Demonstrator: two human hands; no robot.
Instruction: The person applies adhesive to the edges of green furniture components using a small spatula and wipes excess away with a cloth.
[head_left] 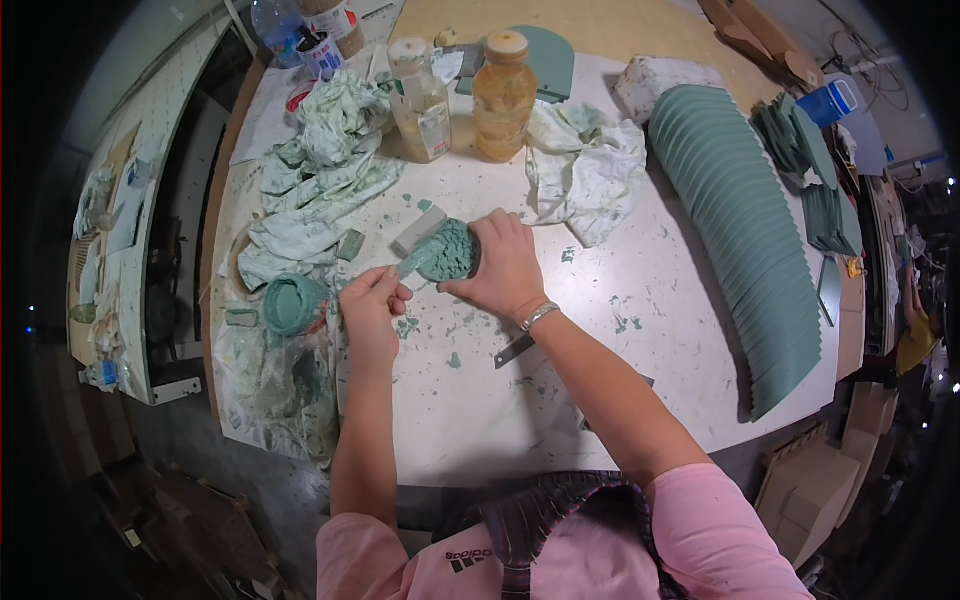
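Note:
In the middle of the white tabletop sits a rough, crumbly round mass of green putty [450,250]; whether a shallow container lies under it, I cannot tell. My right hand [508,262] curves round its right side, thumb at the near edge and fingers at the far edge. Pinched between the thumb and fingers of my left hand [372,300] is a small flat stick [412,262] smeared with green, its far end against the putty. A pale grey block [418,230] lies just behind the putty. Part of a dark metal strip [515,350] shows beside my right wrist.
An open jar of green paste [293,305] stands at left on stained plastic. Behind are crumpled rags [335,150], a cloudy bottle [420,100] and an amber bottle [503,95]. A long row of green plates [735,240] runs down the right. Green crumbs dot the tabletop [600,370].

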